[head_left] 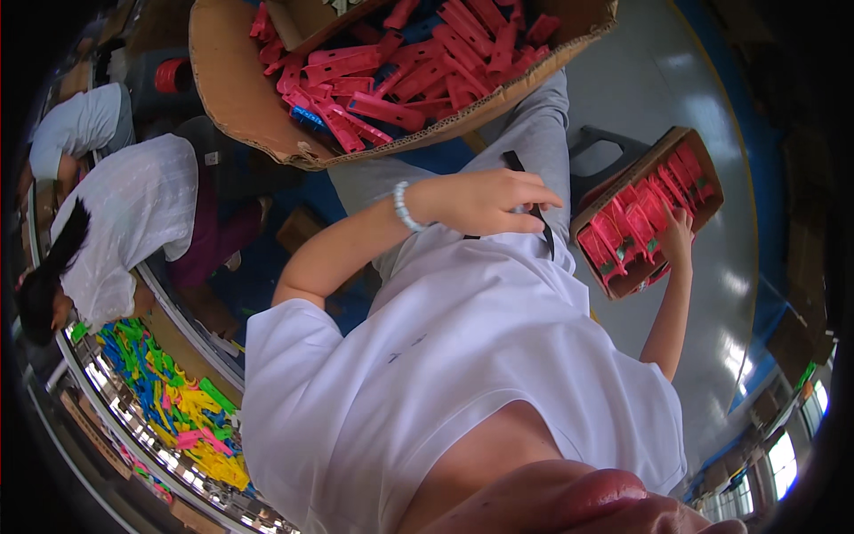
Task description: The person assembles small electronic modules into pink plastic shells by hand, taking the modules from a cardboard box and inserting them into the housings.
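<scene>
My left hand, with a pale beaded bracelet at the wrist, hovers over my lap. Its fingers are loosely bent and apart from the thumb, and no piece shows in it. A black strap passes behind its fingertips. On my right side, my right hand reaches into a small cardboard box, fingers stretched out and touching the red plastic pieces packed there in rows. Whether it grips one is not visible. Beyond my knees, a large cardboard box holds a heap of pinkish-red plastic pieces.
At the left, a person in a white top bends beside a work line, with another person further off. Multicoloured plastic parts lie in a trough at lower left. A grey stool stands beside the small box.
</scene>
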Available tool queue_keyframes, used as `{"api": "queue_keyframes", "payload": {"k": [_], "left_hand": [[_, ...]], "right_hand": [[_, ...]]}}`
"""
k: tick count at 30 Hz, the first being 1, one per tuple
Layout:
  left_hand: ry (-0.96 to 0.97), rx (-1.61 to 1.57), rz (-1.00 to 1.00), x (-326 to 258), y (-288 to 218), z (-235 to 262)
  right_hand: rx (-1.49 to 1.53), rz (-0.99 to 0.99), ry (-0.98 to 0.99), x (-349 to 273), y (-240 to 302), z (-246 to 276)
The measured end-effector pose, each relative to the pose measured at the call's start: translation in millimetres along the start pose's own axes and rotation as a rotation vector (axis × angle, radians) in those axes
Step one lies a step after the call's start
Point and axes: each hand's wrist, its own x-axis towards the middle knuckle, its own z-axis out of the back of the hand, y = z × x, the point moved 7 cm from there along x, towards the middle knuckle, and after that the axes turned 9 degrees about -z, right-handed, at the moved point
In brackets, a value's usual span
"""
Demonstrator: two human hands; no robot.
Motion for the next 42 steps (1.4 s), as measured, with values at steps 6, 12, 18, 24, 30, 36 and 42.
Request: {"api": "queue_keyframes", "payload": {"k": [6, 12, 18, 24, 30, 36, 42], "left_hand": [[-0.313, 0.153, 0.045, -29, -10, 162], [0.057, 0.755, 0.143, 50, 198, 212], [0.357, 1.041, 0.447, 80, 298, 184], [0.339, 1.131, 0.628, 64, 315, 191], [0.015, 1.056, 0.721, 43, 274, 206], [0.129, 0.925, 0.592, 16, 169, 203], [-0.499, 0.745, 0.408, -57, 54, 191]], "right_hand": [[0.196, 0.077, 0.111, 7, -5, 1], [0.267, 0.095, -0.110, 2, 30, 74], [0.317, -0.007, -0.090, -35, 48, 120], [0.324, 0.061, -0.327, -37, 83, 160], [0.690, 0.532, -0.821, -98, 188, 279], [1.693, 1.581, -1.178, -263, 224, 370], [2.044, 2.165, -1.047, -341, 216, 385]]}}
